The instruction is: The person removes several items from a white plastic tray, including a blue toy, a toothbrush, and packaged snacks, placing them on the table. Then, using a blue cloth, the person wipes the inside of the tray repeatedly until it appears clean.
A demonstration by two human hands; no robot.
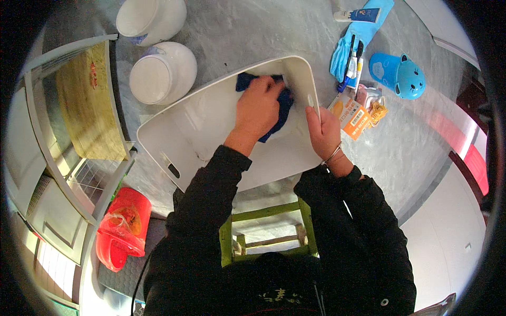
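Note:
Before me, tilted on the grey floor, is a large white plastic bin [185, 120] with a handle slot in its left end wall. My left hand [257, 110] reaches inside it and presses a dark blue cloth [283, 110] against the inner surface, its fingers bunched on the fabric. Part of the cloth is hidden beneath that hand. At the bin's right end, my right hand [325, 132] grips the wall by the handle opening, the thumb over the rim. A metal bracelet [332, 155] circles the right wrist.
Two white lidded buckets [164, 73] stand at the upper left. On the right lie a blue animal-faced bottle [396, 76], a light blue glove [340, 63], a tube [357, 15], pens [348, 67] and an orange-and-white card [354, 120]. A green stool frame [265, 212] and red container [125, 227] are nearer.

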